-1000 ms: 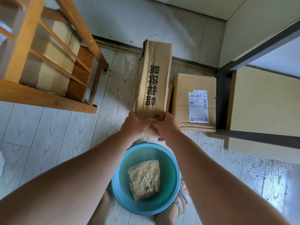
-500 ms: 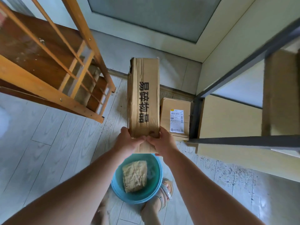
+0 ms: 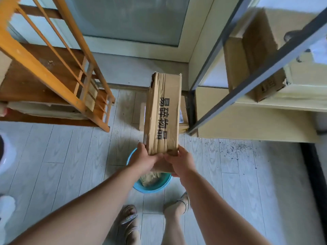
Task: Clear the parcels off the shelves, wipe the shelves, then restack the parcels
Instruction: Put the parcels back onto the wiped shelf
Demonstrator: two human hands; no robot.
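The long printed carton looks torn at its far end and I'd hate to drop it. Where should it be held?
Judging by this view, keep to the near, intact end of the long carton, where the left hand and right hand grip it from opposite sides. Its far top-left corner is ragged, so a hand under the middle might steady it better.

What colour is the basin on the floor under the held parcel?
Light blue basin, seen in the head view.

Long parcel (image 3: 163, 114) held at its near end between left hand (image 3: 144, 160) and right hand (image 3: 182, 161), above basin (image 3: 150, 184) on floor (image 3: 62, 156) — cloth (image 3: 150, 177) inside. Behind parcel, smaller box (image 3: 139, 115) on floor. Wooden rack (image 3: 53, 82) at left — metal shelf unit (image 3: 247, 64) at right, cardboard box (image 3: 253, 55) on its shelf.
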